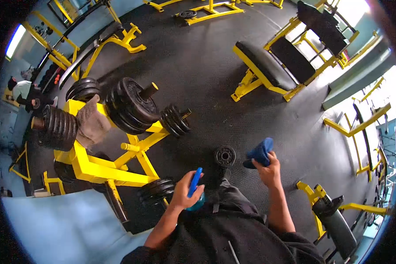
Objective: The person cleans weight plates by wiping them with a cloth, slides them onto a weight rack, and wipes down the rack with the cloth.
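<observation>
My left hand (185,192) is wrapped round a spray bottle (195,182) with a blue top; part of its teal body shows below my fingers. In my right hand (269,170) is a bunched dark blue cloth (260,153), pinched at its lower edge. Between and beyond the hands, a small black weight plate (225,155) lies on the floor near my foot. Left of my left hand stands a yellow plate rack (88,169) loaded with black weight plates (133,105). A grey-brown towel (91,123) is draped over the rack's top.
A black padded bench (268,66) on a yellow frame stands ahead to the right. Another padded machine (336,220) is at the lower right. At far left a person (24,92) sits by a dumbbell rack. A pale blue surface (66,224) is at lower left.
</observation>
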The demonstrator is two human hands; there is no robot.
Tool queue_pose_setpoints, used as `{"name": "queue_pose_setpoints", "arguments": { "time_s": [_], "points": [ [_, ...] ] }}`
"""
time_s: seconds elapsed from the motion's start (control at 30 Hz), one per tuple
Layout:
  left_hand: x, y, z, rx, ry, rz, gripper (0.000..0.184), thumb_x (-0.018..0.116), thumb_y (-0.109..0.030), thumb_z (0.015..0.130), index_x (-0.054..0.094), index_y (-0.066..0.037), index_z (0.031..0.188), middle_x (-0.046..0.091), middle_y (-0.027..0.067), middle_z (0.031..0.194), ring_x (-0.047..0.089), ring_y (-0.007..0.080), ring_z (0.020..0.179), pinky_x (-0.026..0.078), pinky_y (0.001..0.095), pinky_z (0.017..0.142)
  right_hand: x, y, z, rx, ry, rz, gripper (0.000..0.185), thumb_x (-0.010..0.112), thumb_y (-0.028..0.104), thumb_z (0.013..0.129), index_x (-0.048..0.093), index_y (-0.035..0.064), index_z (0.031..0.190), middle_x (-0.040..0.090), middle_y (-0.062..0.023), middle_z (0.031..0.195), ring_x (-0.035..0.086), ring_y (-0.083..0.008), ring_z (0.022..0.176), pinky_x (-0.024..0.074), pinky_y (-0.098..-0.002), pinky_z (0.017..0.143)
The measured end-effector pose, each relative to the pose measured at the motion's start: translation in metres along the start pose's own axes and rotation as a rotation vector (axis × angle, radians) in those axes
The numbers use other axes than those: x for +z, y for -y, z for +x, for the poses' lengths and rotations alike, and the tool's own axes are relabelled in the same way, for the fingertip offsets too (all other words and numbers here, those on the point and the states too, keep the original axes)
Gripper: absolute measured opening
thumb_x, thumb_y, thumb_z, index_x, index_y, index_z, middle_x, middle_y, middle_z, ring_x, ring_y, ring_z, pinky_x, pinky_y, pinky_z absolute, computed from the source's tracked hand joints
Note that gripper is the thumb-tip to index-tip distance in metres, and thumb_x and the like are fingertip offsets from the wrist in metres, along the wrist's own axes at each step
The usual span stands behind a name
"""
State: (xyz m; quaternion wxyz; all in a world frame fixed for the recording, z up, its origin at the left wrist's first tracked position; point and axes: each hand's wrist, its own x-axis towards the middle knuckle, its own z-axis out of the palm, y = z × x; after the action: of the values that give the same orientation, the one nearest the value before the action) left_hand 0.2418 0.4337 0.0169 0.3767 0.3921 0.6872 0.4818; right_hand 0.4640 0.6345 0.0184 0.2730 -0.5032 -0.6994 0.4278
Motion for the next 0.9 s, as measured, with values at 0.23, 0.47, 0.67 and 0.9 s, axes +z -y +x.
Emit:
{"name": "queue_pose_setpoints", "arguments": {
  "time_s": [0.23,0.47,0.67,0.9],
  "points": [
    [0.058,-0.029,0.068,-0.034,0.021,-0.061,0.041,0.066,-0.018,0.080,0.054,-0.004,0.116,0.063,0.0073,0.104,0.060,0.0117,0.076,0.048,0.0283,0.074,-0.045,-0.012,0.063,0.142,0.281,0.229,0.019,0.073,0.007,0.076,0.066,-0.0017,0.091,0.060,-0.0039,0.096,0.057,-0.0106,0.073,0.0467,-0.0265,0.065],
    [0.049,-0.026,0.094,-0.033,-0.008,-0.003,0.039,0.064,-0.018,0.080,0.054,-0.002,0.114,0.062,0.0127,0.102,0.064,0.0208,0.082,0.049,0.0318,0.075,-0.010,0.031,0.102,0.242,0.162,0.404,0.025,0.074,0.002,0.072,0.064,-0.0010,0.096,0.066,-0.0021,0.086,0.059,-0.0114,0.075,0.0483,-0.0268,0.072],
    [0.048,-0.034,0.150,0.052,-0.080,-0.117,0.043,0.066,-0.014,0.079,0.051,-0.006,0.119,0.061,0.0071,0.110,0.060,0.0117,0.081,0.049,0.0287,0.077,-0.064,0.047,0.145,0.081,0.239,1.333,0.068,0.063,0.050,0.081,0.048,0.0006,0.125,0.060,-0.0198,0.115,0.063,-0.0300,0.101,0.0502,-0.0465,0.088],
    [0.054,-0.073,0.241,0.089,-0.029,-0.061,0.049,0.067,-0.019,0.082,0.045,-0.003,0.123,0.056,0.0102,0.104,0.061,0.0169,0.082,0.048,0.0313,0.073,0.033,-0.016,0.247,0.288,0.469,1.031,0.062,0.049,0.050,0.086,0.045,0.0076,0.131,0.056,-0.0136,0.124,0.055,-0.0313,0.112,0.0470,-0.0478,0.090]
  ]
}}
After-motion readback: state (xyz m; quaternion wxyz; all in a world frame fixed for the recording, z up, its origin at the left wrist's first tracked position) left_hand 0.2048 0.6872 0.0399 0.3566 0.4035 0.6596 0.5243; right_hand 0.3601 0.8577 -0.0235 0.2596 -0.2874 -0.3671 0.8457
